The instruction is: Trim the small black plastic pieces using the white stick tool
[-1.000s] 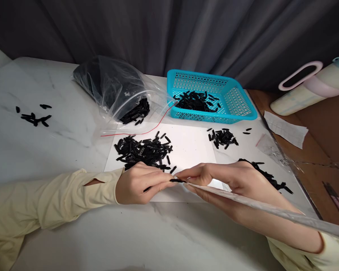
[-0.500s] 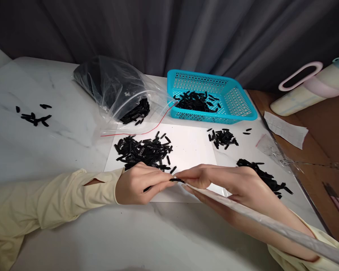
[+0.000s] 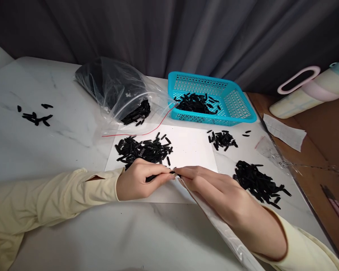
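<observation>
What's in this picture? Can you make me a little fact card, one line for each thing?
Left hand: curled around a slim black piece
Right hand: holding a long, flat whitish strip, material unclear
Fingertips: the two hands' are close together
White flat sheet: a heap of small, slim black pieces on it
Blue perforated plastic basket: black pieces inside
Clear plastic bag: red line along its opening, black contents
White grey-veined table: two more black heaps at right, scattered pieces at left

Black pieces (image 3: 142, 151) are contrasting with a white sheet (image 3: 197, 146).
The basket (image 3: 241, 101) is showing turquoise latticework; the surface (image 3: 73, 150) is bearing grey veins on white; sleeves (image 3: 73, 192) are showing pale yellow; the bottle (image 3: 295, 101) is mixing cream and pink.
</observation>
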The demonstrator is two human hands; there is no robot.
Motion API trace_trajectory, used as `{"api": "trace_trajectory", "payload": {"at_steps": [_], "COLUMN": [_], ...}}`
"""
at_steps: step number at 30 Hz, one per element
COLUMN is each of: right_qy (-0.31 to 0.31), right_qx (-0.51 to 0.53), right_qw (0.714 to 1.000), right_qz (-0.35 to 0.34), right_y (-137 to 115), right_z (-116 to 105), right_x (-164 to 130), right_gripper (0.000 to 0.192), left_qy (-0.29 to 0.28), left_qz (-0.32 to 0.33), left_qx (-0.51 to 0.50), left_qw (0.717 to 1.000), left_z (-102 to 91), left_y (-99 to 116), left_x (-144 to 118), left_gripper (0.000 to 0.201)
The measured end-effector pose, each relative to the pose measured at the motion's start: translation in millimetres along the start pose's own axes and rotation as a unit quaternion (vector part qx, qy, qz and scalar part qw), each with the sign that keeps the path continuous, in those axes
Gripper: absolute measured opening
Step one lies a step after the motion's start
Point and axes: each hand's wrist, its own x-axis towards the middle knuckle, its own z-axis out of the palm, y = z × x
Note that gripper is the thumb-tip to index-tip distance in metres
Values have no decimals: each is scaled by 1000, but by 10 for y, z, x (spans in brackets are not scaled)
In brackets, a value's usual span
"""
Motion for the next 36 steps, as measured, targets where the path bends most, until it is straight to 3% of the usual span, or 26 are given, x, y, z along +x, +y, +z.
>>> {"api": "trace_trajectory", "payload": {"at_steps": [4,7,8,10,14,20,36], "right_qy": [-2,9,17,25,-6,-15,-28], "right_qx": [38,101,133,212,334,392,396], "right_qw": [999,983,971,936,875,846,842], "right_qz": [39,151,197,279,350,360,364], "right_y": [-1,-15,-17,-10,44,100,111], "right_z": [-13,-64,-89,-143,-223,-225,-194], "right_x": [-10,25,47,99,172,170,174], "right_gripper": [29,16,11,22,25,18,18], "left_qy": [5,19,22,25,25,5,9], "left_qz": [5,34,44,64,105,134,145], "left_qx": [3,-9,-19,-30,-1,29,25], "left_qw": [1000,999,999,997,994,991,989], "left_z": [5,30,37,45,27,-4,1], "left_y": [-11,-42,-54,-73,-90,-90,-99], "left_x": [-17,-56,-69,-86,-84,-64,-74], "left_gripper": [20,16,13,12,14,15,14]}}
